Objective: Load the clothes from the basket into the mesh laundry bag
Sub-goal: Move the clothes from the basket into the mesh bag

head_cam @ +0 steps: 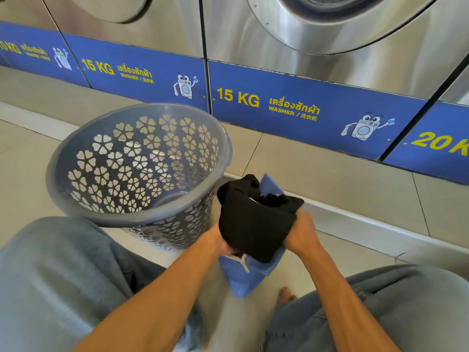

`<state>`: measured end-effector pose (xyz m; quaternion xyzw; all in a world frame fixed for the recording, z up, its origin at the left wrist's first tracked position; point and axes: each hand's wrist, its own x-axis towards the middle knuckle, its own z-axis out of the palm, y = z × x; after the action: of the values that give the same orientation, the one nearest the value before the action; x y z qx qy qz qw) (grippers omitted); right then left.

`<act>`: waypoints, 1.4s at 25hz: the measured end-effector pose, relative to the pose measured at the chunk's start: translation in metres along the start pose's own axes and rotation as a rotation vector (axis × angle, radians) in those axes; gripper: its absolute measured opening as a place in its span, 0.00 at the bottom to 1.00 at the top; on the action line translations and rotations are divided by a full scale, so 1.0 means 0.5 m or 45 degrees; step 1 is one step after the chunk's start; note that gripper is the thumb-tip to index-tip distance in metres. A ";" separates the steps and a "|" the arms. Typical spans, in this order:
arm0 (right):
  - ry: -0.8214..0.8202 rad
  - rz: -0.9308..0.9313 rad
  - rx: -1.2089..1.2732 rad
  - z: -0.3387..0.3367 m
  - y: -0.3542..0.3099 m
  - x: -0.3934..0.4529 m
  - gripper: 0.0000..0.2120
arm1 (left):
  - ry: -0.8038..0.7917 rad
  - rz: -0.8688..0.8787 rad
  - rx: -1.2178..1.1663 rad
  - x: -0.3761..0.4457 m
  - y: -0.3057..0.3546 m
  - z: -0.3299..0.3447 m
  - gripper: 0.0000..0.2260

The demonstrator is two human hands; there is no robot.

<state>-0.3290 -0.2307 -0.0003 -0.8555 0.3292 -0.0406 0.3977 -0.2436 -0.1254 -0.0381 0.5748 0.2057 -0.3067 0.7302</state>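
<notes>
Black garment (253,224) over blue mesh bag (243,275)

Both forearms extended, left grip (223,243) closed, right grip (302,235) clenched

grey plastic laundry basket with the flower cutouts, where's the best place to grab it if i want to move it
Probably the smooth thick rim of the grey plastic laundry basket, at the near edge, reached from above. The basket stands open-topped on the tiled floor and looks empty, so it should lift lightly. The left hand is nearer, but both it and the right hand are busy with the black garment and blue mesh bag.
</notes>
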 end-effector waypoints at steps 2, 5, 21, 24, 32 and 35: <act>-0.007 -0.066 -0.158 0.001 0.000 0.014 0.20 | 0.242 0.073 0.303 0.068 -0.042 -0.014 0.14; -0.038 -0.052 -0.150 0.005 -0.012 0.016 0.32 | 0.239 -0.019 0.587 0.081 -0.033 -0.055 0.25; -0.042 -0.061 -0.249 0.015 -0.001 0.028 0.34 | 0.203 0.738 1.756 0.035 0.059 0.023 0.20; -0.028 -0.063 -0.224 0.014 0.006 0.027 0.33 | 0.180 0.643 1.503 0.056 0.084 0.030 0.26; 0.028 0.040 -0.117 0.008 0.019 0.045 0.31 | -0.281 0.562 1.310 0.050 0.022 0.004 0.07; -0.002 0.018 -0.120 0.013 0.015 0.044 0.30 | -0.385 0.556 1.557 0.084 -0.011 0.007 0.10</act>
<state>-0.3135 -0.2430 -0.0142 -0.8710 0.3364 -0.0216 0.3574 -0.2172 -0.1386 -0.0686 0.8645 -0.2312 -0.2906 0.3387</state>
